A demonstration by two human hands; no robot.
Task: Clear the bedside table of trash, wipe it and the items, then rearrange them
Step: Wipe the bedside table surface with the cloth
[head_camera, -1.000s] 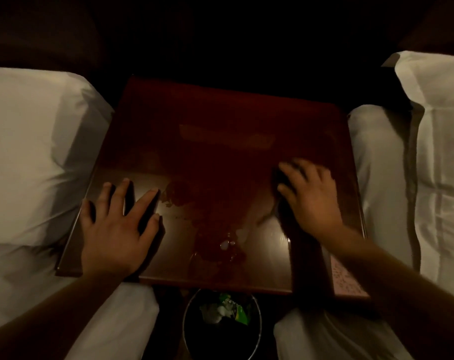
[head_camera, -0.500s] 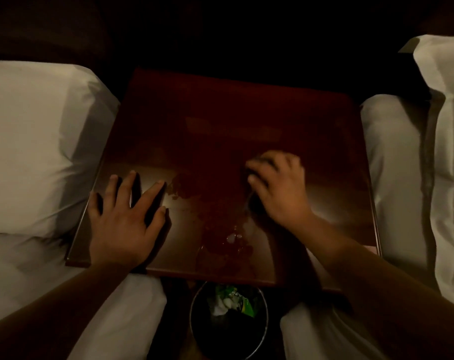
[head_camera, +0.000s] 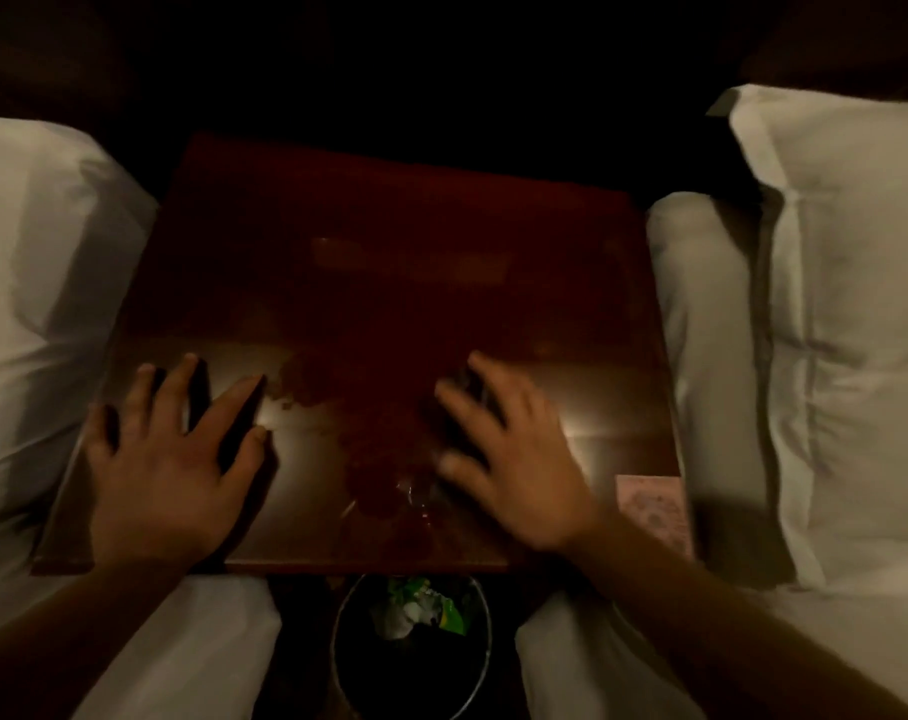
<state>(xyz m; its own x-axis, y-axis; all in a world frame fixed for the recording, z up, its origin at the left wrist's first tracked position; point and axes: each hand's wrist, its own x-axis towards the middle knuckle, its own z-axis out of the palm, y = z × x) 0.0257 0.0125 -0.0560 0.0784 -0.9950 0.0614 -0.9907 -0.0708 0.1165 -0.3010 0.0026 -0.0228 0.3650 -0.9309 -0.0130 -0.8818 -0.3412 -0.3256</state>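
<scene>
The dark red wooden bedside table [head_camera: 389,252] lies between two beds, its top glossy with wet smears [head_camera: 384,459] near the front middle. My left hand [head_camera: 166,475] rests flat on the front left of the top, fingers spread. Blurred by motion, my right hand [head_camera: 514,459] presses a dark cloth [head_camera: 467,392] onto the front middle-right of the top with spread fingers. Most of the cloth is hidden under that hand. The rear of the table is too dark to make out.
A round bin [head_camera: 348,657] stands on the floor below the table's front edge, holding crumpled white and green trash [head_camera: 421,610]. A pink patterned paper [head_camera: 652,506] lies at the table's front right corner. White pillows [head_camera: 36,283] [head_camera: 846,330] flank the table.
My right hand has slid with the cloth from the right side of the table toward the middle and slightly nearer. My left hand has stayed in place.
</scene>
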